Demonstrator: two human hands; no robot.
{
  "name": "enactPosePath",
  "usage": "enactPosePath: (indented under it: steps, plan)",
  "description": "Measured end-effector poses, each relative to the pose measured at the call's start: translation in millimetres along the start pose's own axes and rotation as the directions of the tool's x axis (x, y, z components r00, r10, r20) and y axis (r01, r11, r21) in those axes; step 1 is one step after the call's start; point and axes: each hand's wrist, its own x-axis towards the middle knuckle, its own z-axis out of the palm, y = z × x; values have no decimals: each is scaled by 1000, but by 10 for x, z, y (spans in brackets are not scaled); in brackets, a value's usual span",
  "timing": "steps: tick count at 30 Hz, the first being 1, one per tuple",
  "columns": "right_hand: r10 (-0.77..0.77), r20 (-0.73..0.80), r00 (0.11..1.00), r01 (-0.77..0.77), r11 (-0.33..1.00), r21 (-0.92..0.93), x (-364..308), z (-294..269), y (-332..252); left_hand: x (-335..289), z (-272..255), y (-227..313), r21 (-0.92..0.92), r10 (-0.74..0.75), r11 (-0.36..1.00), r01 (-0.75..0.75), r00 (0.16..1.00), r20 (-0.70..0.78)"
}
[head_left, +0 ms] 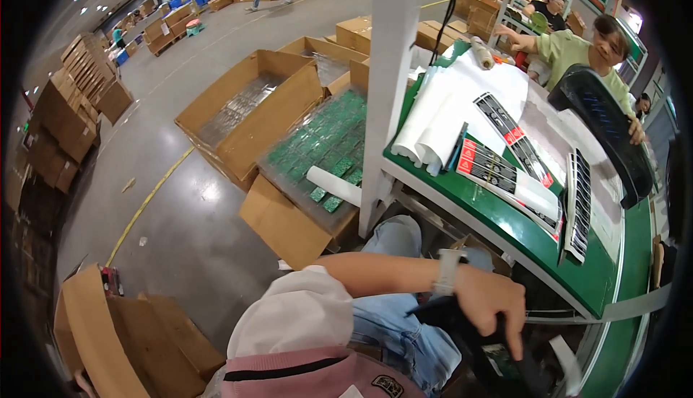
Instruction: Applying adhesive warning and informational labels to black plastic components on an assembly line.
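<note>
My left hand (492, 298), with a pale watch (448, 272) on its wrist, reaches across my lap to the lower right. Its fingers bend down over a black plastic housing (473, 337) and grip its upper edge. Beneath the fingers, a small green patch shows inside the dark part. The housing's lower end is lost in shadow at the picture's rim. I cannot see my right hand. Across the bench, another person's hand (636, 131) holds a similar long, curved black housing (603, 127) upright.
On the green bench (498, 207) lie black-and-red label strips (498, 174) and white rolls (433, 120). A white post (390, 73) rises at its corner. Left of it stand an open carton of green circuit boards (317, 145) and more cartons (253, 109). Another open box (137, 333) sits lower left.
</note>
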Motion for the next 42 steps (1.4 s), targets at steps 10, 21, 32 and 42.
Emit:
enactPosePath:
  steps: [10,21,32,42]
  plan:
    - [-93,-496,863,287,899,330,956,1302,-821,-1376,-45,752,585,-173,771,252,967,-190]
    - [0,-447,895,268,800,537,1122,2106,-1155,-2065,755,826,368,-436,435,822,549,-712]
    - [311,-269,911,124,417,901,1480,1259,-1448,-1732,690,692,19,-452,402,916,216,-865]
    - [244,436,866,-318,-405,858,1643,1378,-1805,-1924,804,665,-242,-433,785,570,225,-873]
